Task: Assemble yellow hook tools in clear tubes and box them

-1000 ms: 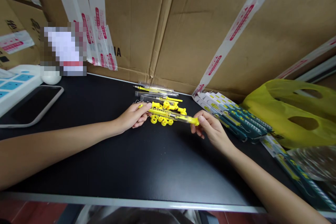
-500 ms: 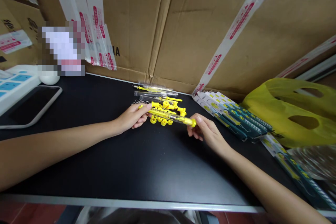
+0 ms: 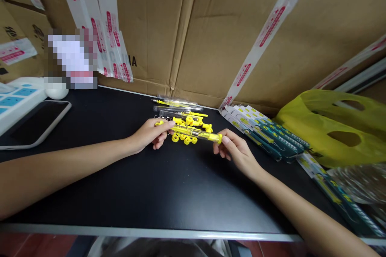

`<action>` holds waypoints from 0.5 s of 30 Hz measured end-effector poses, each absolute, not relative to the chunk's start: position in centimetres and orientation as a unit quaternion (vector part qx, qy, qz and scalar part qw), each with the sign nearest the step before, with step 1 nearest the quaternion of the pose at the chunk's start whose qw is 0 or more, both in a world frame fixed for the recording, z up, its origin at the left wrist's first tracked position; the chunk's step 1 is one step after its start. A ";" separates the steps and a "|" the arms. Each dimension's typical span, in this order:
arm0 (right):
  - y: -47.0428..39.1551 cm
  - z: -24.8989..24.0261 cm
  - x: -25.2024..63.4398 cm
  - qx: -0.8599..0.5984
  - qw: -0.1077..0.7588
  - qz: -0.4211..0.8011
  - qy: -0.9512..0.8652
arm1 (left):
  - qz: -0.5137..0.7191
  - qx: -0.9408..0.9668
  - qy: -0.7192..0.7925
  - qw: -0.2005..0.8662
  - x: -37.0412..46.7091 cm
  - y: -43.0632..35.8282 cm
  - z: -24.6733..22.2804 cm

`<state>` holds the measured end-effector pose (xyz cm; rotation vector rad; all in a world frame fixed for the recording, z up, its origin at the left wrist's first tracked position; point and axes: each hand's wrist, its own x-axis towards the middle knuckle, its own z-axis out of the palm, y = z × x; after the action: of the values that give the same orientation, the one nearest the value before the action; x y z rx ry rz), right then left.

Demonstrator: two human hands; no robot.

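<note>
A clear tube with yellow parts inside [image 3: 196, 133] is held nearly level between my two hands, above the black table. My left hand [image 3: 154, 130] pinches its left end, with a bit of yellow showing past the fingers. At the right end, the fingertips of my right hand [image 3: 234, 147] are closed on the yellow end cap [image 3: 219, 138]. Just behind and below the tube lies a pile of small yellow plastic caps [image 3: 187, 140]. Farther back are clear tubes and thin yellow rods [image 3: 177, 106]. Some thin wire pieces lie partly hidden behind my left hand.
Printed packages [image 3: 265, 132] are stacked at the right, near a yellow plastic bag [image 3: 301, 128] and clear plastic wrapping [image 3: 352, 180]. On the left are a phone [image 3: 39, 122] and a white power strip [image 3: 24, 94]. Tall cardboard boxes [image 3: 157, 28] stand along the back edge.
The whole view has shifted slightly. My hands keep their hold on the tube, whose right end with the cap sits marginally farther left and higher.
</note>
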<state>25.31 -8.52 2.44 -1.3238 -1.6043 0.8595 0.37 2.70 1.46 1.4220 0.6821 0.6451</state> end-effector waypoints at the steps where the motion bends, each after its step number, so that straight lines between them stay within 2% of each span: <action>1: -8.5 2.4 25.3 -0.532 0.432 0.343 -0.642 | 0.284 0.632 0.301 0.655 0.4 2.7 1.5; 15: -8.3 2.2 25.3 -0.537 0.422 0.348 -0.642 | 0.286 0.653 0.305 0.631 0.4 2.7 1.2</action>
<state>25.26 -8.34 2.23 -1.3459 -1.6071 0.8707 0.39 2.72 1.23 1.4943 0.6986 0.6555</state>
